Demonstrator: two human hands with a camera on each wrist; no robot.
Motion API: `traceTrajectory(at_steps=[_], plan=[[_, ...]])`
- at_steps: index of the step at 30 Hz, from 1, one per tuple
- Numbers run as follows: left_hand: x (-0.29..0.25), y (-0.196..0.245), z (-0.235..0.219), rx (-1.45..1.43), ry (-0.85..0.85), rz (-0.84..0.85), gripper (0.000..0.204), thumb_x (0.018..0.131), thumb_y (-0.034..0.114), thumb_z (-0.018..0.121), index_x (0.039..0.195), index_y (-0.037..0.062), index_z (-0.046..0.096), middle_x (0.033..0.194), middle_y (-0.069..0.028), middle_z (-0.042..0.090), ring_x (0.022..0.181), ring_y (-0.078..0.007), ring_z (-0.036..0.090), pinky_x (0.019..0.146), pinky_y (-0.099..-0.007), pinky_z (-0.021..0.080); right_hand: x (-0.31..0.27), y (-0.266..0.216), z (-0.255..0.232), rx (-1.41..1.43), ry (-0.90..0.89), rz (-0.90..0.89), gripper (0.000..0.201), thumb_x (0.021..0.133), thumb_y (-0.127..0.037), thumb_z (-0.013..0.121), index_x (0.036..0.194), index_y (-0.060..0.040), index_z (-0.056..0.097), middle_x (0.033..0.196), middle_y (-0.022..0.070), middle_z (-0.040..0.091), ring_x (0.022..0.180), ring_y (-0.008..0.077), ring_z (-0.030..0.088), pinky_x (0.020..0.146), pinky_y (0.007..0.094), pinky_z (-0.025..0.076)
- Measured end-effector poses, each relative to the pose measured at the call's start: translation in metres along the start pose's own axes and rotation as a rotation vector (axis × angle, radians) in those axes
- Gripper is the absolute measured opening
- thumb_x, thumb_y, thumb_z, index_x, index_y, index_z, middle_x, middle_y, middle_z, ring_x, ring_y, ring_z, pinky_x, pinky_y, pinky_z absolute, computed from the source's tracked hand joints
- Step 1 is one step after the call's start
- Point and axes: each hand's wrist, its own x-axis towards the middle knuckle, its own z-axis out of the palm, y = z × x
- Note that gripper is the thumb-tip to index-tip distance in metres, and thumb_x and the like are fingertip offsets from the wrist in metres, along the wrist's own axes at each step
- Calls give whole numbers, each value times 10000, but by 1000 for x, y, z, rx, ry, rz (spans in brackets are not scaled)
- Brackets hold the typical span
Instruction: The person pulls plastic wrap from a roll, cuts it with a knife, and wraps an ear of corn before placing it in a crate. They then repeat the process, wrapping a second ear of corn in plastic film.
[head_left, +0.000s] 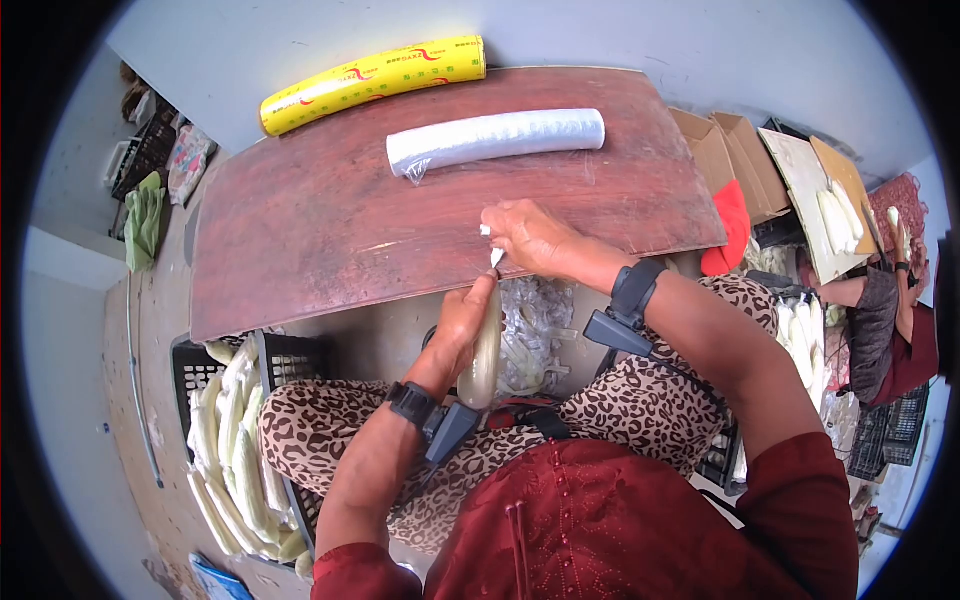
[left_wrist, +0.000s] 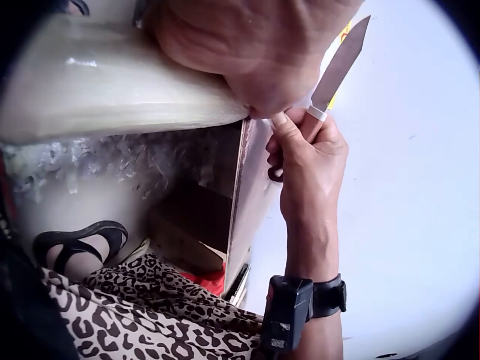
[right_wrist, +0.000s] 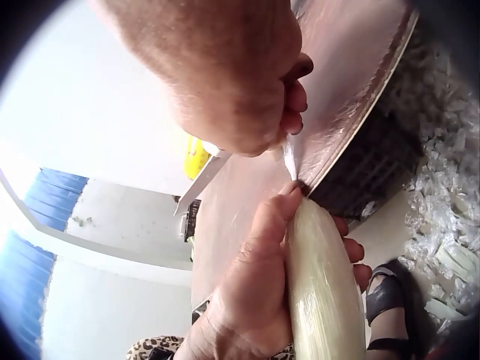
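My left hand [head_left: 463, 320] grips a long pale vegetable [head_left: 484, 360] wrapped in clear film, held upright at the table's front edge. In the right wrist view its glossy, lengthwise-streaked body [right_wrist: 324, 285] lies between thumb and fingers. From its tip rises a twisted tail of film [right_wrist: 291, 159]. My right hand [head_left: 530, 238], just beyond the left, pinches that tail. It also holds a knife [left_wrist: 341, 67] by its brown handle, the blade pointing away from the vegetable. The right palm is hidden.
On the reddish table [head_left: 300, 230] lie a white film roll [head_left: 497, 140] and a yellow printed roll [head_left: 375, 85]. A black crate [head_left: 292, 360] of pale vegetables stands left. Film scraps [head_left: 540, 330] lie below the table edge. Another person [head_left: 905, 340] is at the right.
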Motion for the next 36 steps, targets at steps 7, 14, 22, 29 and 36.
traceTrajectory(at_steps=[7, 14, 22, 29, 36], plan=[[0, 2, -1, -10, 27, -6, 463, 905, 398, 571, 777, -44, 627, 650, -100, 589, 531, -175, 544, 478, -323, 421, -27, -26, -22, 83, -14, 314, 212, 925, -178, 575, 916, 15, 487, 701, 246, 578, 677, 451, 579, 587, 474, 432], [4, -1, -4, 12, -2, 8, 460, 899, 413, 562, 831, -40, 612, 668, -119, 598, 546, -199, 565, 491, -336, 450, -59, -28, -10, 42, -134, 340, 208, 963, -181, 517, 998, 13, 452, 684, 281, 566, 660, 474, 571, 543, 487, 418], [0, 3, -2, -9, 4, 10, 471, 905, 393, 555, 827, -67, 622, 679, -125, 603, 544, -200, 568, 495, -332, 451, -67, -27, 1, 12, -182, 353, 210, 960, -167, 508, 959, 32, 442, 699, 298, 564, 688, 491, 570, 550, 498, 420], [6, -1, -6, 11, -41, -6, 452, 903, 431, 543, 953, -15, 595, 698, -131, 615, 570, -213, 596, 499, -339, 474, -66, -29, 2, 9, -187, 349, 241, 940, -160, 521, 921, 68, 448, 682, 317, 569, 700, 495, 596, 563, 517, 445], [3, 2, -6, 27, -42, -23, 448, 906, 425, 540, 947, -18, 601, 697, -127, 612, 569, -204, 588, 501, -331, 468, -64, -40, 2, -113, -226, 417, 244, 947, -177, 516, 919, 59, 457, 653, 308, 572, 677, 494, 600, 568, 516, 460]])
